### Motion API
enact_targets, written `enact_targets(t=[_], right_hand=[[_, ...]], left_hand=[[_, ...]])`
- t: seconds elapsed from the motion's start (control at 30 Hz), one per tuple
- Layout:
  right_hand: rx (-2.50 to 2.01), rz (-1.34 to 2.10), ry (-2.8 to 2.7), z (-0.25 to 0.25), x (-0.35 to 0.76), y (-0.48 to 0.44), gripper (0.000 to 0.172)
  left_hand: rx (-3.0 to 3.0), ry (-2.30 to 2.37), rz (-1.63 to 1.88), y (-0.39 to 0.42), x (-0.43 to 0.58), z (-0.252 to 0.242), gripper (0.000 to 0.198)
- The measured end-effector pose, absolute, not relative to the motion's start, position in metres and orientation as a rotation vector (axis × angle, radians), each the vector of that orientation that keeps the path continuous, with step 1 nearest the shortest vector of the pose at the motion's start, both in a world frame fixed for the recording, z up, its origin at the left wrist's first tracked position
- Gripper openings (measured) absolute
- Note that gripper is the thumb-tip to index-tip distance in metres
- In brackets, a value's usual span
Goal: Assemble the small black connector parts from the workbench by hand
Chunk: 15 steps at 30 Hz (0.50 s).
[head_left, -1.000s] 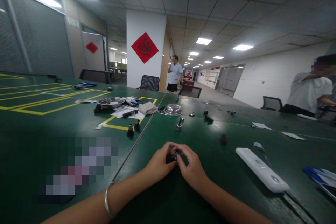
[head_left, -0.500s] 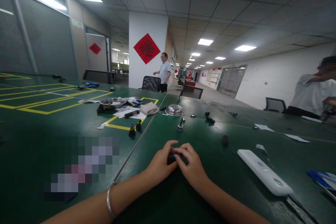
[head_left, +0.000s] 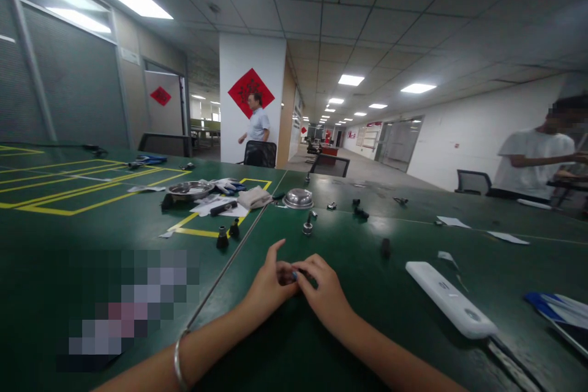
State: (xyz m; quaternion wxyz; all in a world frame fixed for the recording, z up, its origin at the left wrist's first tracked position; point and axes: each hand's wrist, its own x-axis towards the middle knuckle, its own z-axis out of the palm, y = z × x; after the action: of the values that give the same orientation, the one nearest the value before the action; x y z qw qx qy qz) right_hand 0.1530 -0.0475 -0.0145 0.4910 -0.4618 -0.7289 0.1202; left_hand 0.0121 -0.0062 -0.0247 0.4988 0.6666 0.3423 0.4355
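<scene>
My left hand (head_left: 265, 285) and my right hand (head_left: 324, 294) meet on the green table (head_left: 367, 318), fingers pinched together around a small dark part (head_left: 290, 275) with a blue tip. The left forefinger sticks up; the other fingers curl on the part. A silver bracelet (head_left: 178, 362) sits on my left wrist. Most of the part is hidden by the fingers.
A white oblong device (head_left: 450, 297) lies to the right. Ahead stand two small black cones (head_left: 228, 233), a metal fitting (head_left: 308, 223), a steel bowl (head_left: 297, 198), a steel dish (head_left: 189, 188), cloth and papers. One person walks by the pillar; another sits at far right.
My hands stay together on the small part, and the left forefinger has lifted. The view has shifted slightly. The person in the background has walked left, past the pillar.
</scene>
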Motion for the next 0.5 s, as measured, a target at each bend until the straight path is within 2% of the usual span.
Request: enact_targets(t=[0.17,0.33,0.5], right_hand=[[-1.210,0.156,-1.829,-0.006,0.152,-0.050,0.019],[-1.214,0.068,-1.916,-0.005,0.153,-0.047,0.036],[-1.285,0.140,-1.871,-0.008,0.155,-0.040,0.021]], left_hand=[[1.656,0.864,1.049,-0.006,0.013,-0.017,0.079],[1.605,0.863,1.014,0.006,0.013,-0.020,0.086],[1.646,0.898,1.000,0.016,0.013,-0.027,0.086]])
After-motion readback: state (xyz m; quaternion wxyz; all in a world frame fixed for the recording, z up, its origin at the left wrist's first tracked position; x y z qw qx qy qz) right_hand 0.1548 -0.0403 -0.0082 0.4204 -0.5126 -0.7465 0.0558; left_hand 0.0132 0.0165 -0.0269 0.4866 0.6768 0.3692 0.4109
